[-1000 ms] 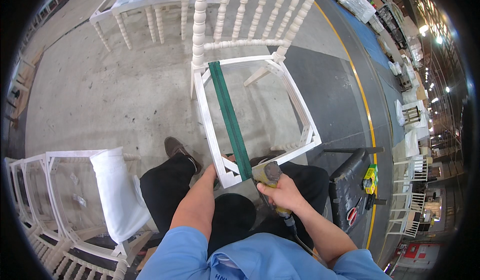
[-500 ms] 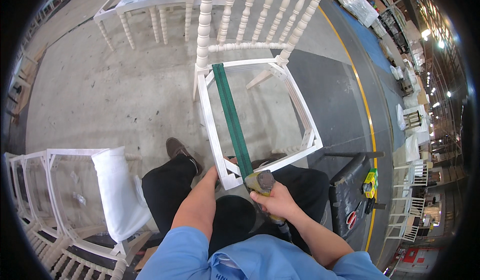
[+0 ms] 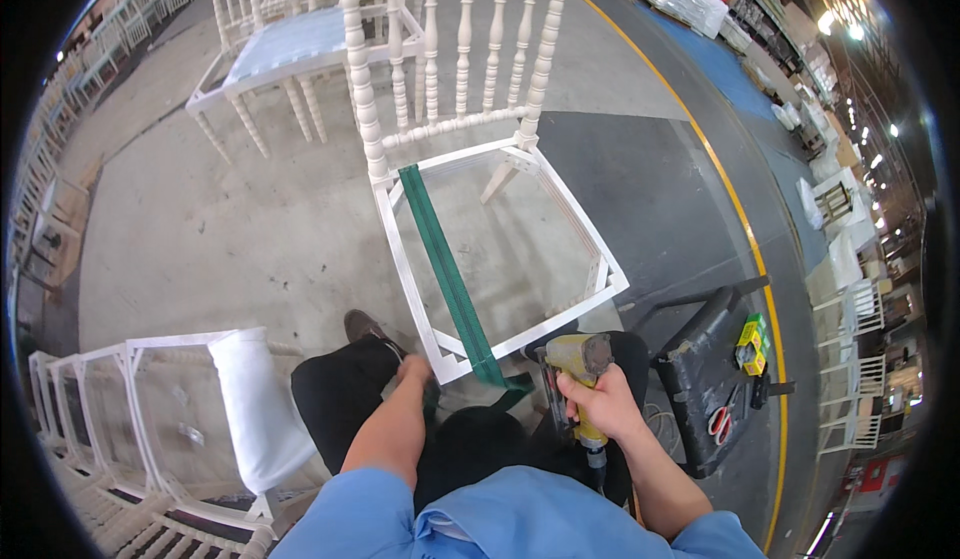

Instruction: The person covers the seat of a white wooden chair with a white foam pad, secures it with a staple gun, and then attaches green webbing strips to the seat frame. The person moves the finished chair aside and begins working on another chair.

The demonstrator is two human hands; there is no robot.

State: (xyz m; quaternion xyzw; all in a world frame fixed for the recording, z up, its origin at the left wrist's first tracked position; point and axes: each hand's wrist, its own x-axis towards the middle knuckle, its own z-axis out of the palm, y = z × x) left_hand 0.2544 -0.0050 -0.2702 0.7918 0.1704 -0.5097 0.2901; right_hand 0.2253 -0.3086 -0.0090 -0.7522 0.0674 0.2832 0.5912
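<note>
Now right hand (image 3: 598, 399) grip closed round yellow staple gun (image 3: 578, 359); left hand (image 3: 413, 369) pinching green webbing (image 3: 452, 277) at white chair frame (image 3: 400, 259).

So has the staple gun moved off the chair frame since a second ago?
Yes. The staple gun in the right hand has pulled back toward the person, off the front rail of the chair frame, away from the green webbing.

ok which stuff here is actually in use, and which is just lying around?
In use:
white chair frame
green webbing strap
yellow staple gun in right hand
left hand at the strap's front end

Lying about:
black stand with scissors and yellow box
cushioned chair
</note>
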